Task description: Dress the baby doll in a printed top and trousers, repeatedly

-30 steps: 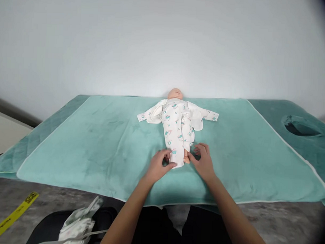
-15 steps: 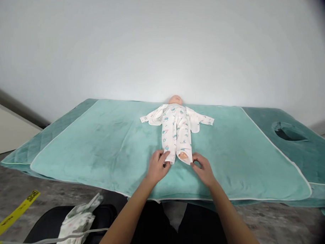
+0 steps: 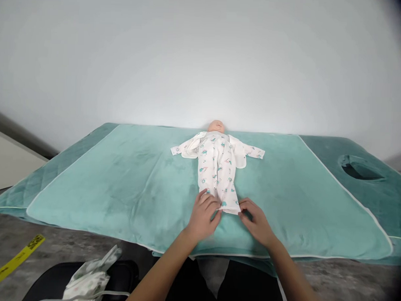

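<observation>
A baby doll (image 3: 216, 126) lies on its back on the green bed cover, its head toward the wall. White baby trousers (image 3: 216, 162) with a small teal and pink print cover its legs. Its matching top (image 3: 239, 154) has the sleeves spread out to both sides. My left hand (image 3: 204, 215) pinches the inner corner of the trouser cuff on the right and hides the cuff on the left. At the outer corner of that same right cuff, my right hand (image 3: 255, 222) is closed on the fabric. Neither foot of the doll shows.
The green cover (image 3: 97, 186) lies over a long bed with a face hole (image 3: 360, 171) at its right end. A pale wall (image 3: 203, 58) stands behind. Below left, a black chair (image 3: 122, 277) bears a folded printed cloth (image 3: 87, 280) and a pale cable (image 3: 113, 293).
My left hand has moved from the left trouser cuff across to the right one. That cuff is now stretched toward me and flat, and the foot seen inside it is covered.
</observation>
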